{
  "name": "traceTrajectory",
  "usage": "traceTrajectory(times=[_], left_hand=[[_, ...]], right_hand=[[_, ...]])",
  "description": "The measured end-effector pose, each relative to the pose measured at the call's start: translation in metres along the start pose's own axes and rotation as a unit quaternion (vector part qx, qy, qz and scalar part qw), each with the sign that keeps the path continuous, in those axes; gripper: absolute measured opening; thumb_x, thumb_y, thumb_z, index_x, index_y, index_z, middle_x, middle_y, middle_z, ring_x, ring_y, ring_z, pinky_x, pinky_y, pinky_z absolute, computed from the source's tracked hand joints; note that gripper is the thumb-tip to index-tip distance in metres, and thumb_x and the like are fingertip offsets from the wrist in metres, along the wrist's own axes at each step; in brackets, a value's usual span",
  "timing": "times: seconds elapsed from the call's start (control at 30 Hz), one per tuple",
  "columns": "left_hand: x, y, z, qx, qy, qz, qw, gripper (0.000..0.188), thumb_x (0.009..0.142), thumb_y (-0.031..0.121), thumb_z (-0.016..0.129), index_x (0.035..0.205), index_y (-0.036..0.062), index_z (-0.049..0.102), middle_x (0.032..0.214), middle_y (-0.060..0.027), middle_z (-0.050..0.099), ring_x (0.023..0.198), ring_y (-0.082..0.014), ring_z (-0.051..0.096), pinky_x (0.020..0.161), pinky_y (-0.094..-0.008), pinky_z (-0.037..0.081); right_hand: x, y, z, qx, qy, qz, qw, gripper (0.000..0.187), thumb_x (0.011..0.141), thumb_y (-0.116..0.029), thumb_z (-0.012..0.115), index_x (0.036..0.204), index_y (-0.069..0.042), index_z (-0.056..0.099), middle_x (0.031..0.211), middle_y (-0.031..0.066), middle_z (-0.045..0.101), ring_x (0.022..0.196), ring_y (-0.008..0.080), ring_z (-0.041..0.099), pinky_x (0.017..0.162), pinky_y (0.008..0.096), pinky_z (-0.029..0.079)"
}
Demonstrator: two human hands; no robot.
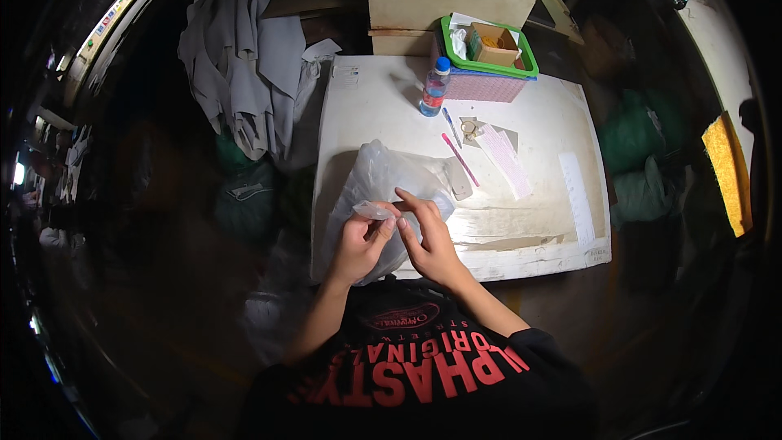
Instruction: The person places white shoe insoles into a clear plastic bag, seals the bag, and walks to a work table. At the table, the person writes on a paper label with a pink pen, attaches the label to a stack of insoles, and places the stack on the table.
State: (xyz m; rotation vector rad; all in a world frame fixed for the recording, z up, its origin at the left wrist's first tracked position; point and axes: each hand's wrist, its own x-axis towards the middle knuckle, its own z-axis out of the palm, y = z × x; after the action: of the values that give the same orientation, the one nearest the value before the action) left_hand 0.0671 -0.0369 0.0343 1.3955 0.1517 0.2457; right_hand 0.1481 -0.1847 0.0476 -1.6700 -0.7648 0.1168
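Note:
A greyish translucent plastic bag (383,165) lies on the near left part of the white table, its gathered end lifted towards me. My left hand (360,243) is closed on that end, and a tuft of film sticks up above the fingers. Against the same gathered end, my right hand (430,243) has its thumb close to the left fingertips, with the forefinger raised and bent over the film. What the other right fingers grip is partly hidden. Just right of the bag lies a small grey flat piece (461,179).
The white table (521,240) carries a blue-capped bottle (434,90), a pink pen (461,160), a blue pen (452,127), paper strips (503,159) and a ring-shaped roll (469,127). Behind stands a green-rimmed basket (489,81) with a small carton (494,45). Grey cloth (244,57) hangs at the left.

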Motion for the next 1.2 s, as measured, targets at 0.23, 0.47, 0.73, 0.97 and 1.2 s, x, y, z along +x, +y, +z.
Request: traceTrajectory(times=[0.23, 0.47, 0.73, 0.97, 1.2], left_hand=[[-0.006, 0.019, 0.022, -0.02, 0.155, 0.059, 0.986, 0.057, 0.107, 0.006, 0.064, 0.158, -0.003, 0.042, 0.102, -0.0032, 0.072, 0.093, -0.0074, 0.062, 0.086, -0.0223, 0.049], [0.001, 0.048, 0.016, 0.329, 0.041, 0.138, 0.933, 0.08, 0.092, 0.001, 0.071, 0.164, 0.0006, 0.037, 0.127, -0.0204, 0.071, 0.114, -0.0246, 0.068, 0.101, -0.0344, 0.051], [0.019, -0.02, -0.007, 0.203, 0.016, 0.064, 0.977, 0.049, 0.085, -0.005, 0.07, 0.134, 0.0017, 0.066, 0.137, -0.0182, 0.068, 0.124, -0.0289, 0.068, 0.106, -0.0396, 0.052], [0.033, -0.045, -0.033, 0.116, -0.093, 0.037, 0.988, 0.028, 0.094, -0.004, 0.053, 0.119, -0.0006, 0.064, 0.123, -0.008, 0.061, 0.107, -0.0158, 0.061, 0.096, -0.0306, 0.048], [0.032, -0.04, -0.026, -0.037, -0.09, -0.005, 0.995, 0.012, 0.096, -0.001, 0.065, 0.106, 0.0033, 0.059, 0.116, -0.0052, 0.06, 0.109, -0.0143, 0.054, 0.1, -0.0319, 0.044]], right_hand=[[0.0, 0.017, 0.003, -0.224, -0.03, -0.076, 0.971, 0.026, 0.088, -0.007, 0.075, 0.114, -0.008, 0.076, 0.096, 0.0055, 0.065, 0.095, 0.0292, 0.055, 0.088, 0.0408, 0.041], [0.009, 0.029, 0.009, -0.183, -0.103, -0.074, 0.975, 0.017, 0.093, -0.022, 0.072, 0.095, -0.005, 0.074, 0.091, 0.008, 0.068, 0.09, 0.0325, 0.061, 0.086, 0.048, 0.039], [0.013, 0.042, 0.007, 0.197, -0.051, 0.153, 0.967, 0.034, 0.113, -0.027, 0.059, 0.094, -0.002, 0.071, 0.073, 0.0047, 0.057, 0.074, 0.0084, 0.051, 0.065, 0.0302, 0.044], [0.015, 0.037, -0.027, -0.037, -0.159, -0.023, 0.986, 0.026, 0.082, 0.007, 0.062, 0.096, -0.012, 0.071, 0.099, 0.003, 0.058, 0.1, 0.0284, 0.053, 0.094, 0.0414, 0.036], [0.024, 0.034, -0.021, -0.093, -0.135, 0.015, 0.986, 0.057, 0.074, 0.003, 0.067, 0.128, -0.012, 0.055, 0.108, 0.0066, 0.065, 0.108, 0.0287, 0.062, 0.099, 0.0443, 0.035]])
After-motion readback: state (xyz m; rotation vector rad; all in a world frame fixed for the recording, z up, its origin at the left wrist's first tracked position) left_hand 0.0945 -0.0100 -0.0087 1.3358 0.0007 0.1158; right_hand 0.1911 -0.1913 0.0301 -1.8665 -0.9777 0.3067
